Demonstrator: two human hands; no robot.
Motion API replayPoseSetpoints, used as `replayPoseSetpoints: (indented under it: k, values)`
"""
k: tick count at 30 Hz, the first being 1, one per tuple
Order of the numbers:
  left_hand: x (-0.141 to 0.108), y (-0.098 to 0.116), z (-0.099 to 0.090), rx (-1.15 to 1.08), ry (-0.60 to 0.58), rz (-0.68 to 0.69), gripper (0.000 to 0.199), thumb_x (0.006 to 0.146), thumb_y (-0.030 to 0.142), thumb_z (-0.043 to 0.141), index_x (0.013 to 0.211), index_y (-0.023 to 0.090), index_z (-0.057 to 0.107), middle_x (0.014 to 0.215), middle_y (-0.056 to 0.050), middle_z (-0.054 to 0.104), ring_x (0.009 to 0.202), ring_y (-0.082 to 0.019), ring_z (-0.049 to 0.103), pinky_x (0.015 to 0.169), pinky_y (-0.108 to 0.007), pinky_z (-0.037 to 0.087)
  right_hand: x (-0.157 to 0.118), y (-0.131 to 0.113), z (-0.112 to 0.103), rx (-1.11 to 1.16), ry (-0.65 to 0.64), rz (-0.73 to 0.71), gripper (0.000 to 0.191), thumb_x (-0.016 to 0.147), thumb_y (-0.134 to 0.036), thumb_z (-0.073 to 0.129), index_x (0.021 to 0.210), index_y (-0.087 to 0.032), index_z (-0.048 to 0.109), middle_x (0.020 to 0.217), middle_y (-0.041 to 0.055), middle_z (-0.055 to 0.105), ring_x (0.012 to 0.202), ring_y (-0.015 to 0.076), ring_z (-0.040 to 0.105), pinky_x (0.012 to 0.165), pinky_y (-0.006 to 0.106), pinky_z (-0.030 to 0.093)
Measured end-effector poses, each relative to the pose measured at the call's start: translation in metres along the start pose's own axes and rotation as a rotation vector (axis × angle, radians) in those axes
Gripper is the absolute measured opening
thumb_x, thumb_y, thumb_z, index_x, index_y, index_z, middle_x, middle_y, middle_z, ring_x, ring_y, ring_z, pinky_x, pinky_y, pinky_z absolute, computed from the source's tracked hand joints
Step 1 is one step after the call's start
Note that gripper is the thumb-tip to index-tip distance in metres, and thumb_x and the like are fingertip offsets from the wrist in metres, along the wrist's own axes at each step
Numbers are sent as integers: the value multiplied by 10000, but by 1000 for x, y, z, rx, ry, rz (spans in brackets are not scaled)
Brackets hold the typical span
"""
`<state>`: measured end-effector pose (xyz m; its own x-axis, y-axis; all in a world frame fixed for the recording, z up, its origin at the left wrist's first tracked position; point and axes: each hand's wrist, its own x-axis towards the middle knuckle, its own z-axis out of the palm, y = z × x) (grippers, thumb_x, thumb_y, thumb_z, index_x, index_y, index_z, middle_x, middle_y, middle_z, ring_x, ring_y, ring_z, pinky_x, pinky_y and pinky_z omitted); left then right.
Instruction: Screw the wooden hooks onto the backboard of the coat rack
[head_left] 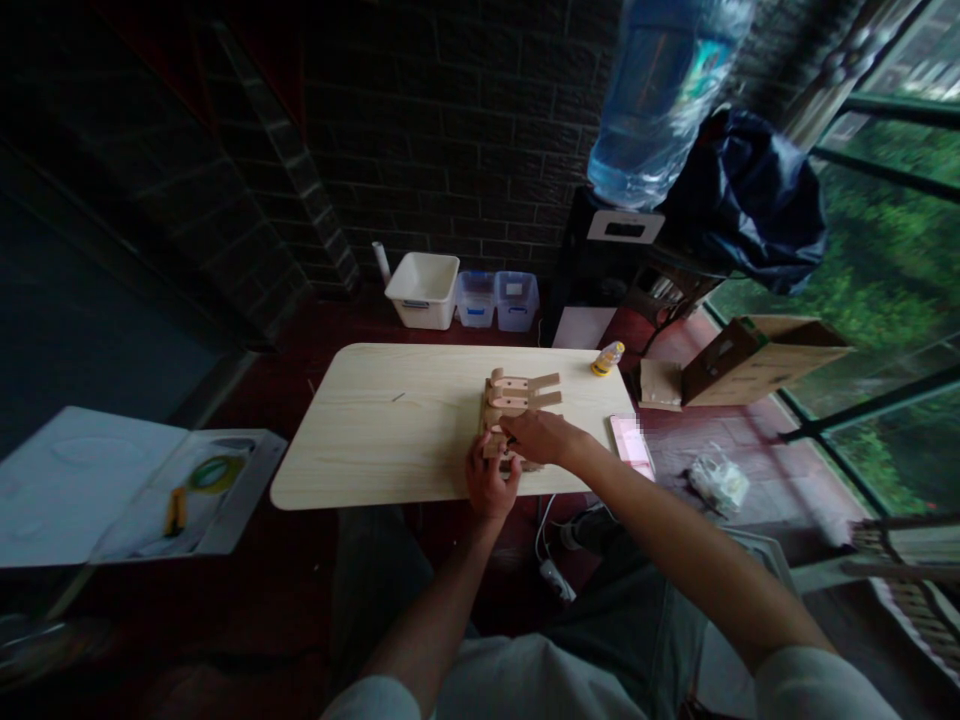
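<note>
Pale wooden parts make up the slotted assembly [516, 397] on our light wood-grain desk [390, 450], right of its middle, with two prongs pointing to the right at its far end. Our left hand [491, 484] is at the near end of it, its grip bent around the left corner, fingers along the side and thumb by the near edge. Our right hand [541, 437] reaches across from the right and lies over the near half, its fingers bent down onto the wood; we cannot tell whether that grip pinches anything, since the fingertips are small and partly hidden.

Left of the assembly we see a small thin grey rod [399, 397] lying on its own. Near the far right corner of the desk stands a clear bottle with yellow parts [607, 359], and a pink flat item [632, 445] lies at the right edge. Beyond the desk, on the dark red floor [352, 322], we have a white bin [424, 291] beside two clear plastic boxes [496, 300]. An open cardboard box [761, 360] sits farther right, near the window.
</note>
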<state>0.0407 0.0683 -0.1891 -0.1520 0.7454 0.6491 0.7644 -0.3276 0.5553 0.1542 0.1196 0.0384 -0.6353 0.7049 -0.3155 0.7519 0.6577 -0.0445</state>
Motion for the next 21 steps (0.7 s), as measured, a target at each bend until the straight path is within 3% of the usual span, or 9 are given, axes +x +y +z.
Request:
replayPoseSetpoints:
  k: [7, 15, 21]
  values:
    - [1, 1, -2, 12, -22, -4, 401, 860, 291, 664, 1251, 210, 625, 1449, -151, 516, 1398, -319, 430, 1094, -504, 444, 3, -3, 5, 10, -4, 34, 302, 996, -299, 500, 1176, -76, 594, 1108, 219, 718, 1043, 309, 708, 799, 354, 554]
    - [1, 1, -2, -2, -7, 6, 381, 860, 299, 673, 1228, 206, 635, 1431, -155, 531, 1390, -318, 442, 1087, -508, 452, -5, 0, -5, 42, -10, 41, 319, 971, -275, 514, 1248, -124, 561, 1134, 191, 723, 1062, 294, 706, 804, 339, 541]
    - [1, 1, -1, -6, -3, 7, 377, 866, 282, 663, 1234, 207, 630, 1418, -157, 543, 1397, -321, 437, 1089, -519, 446, -4, -2, -2, 40, 6, 26, 264, 970, -209, 489, 1200, -143, 601, 1123, 179, 727, 1024, 287, 716, 764, 332, 543]
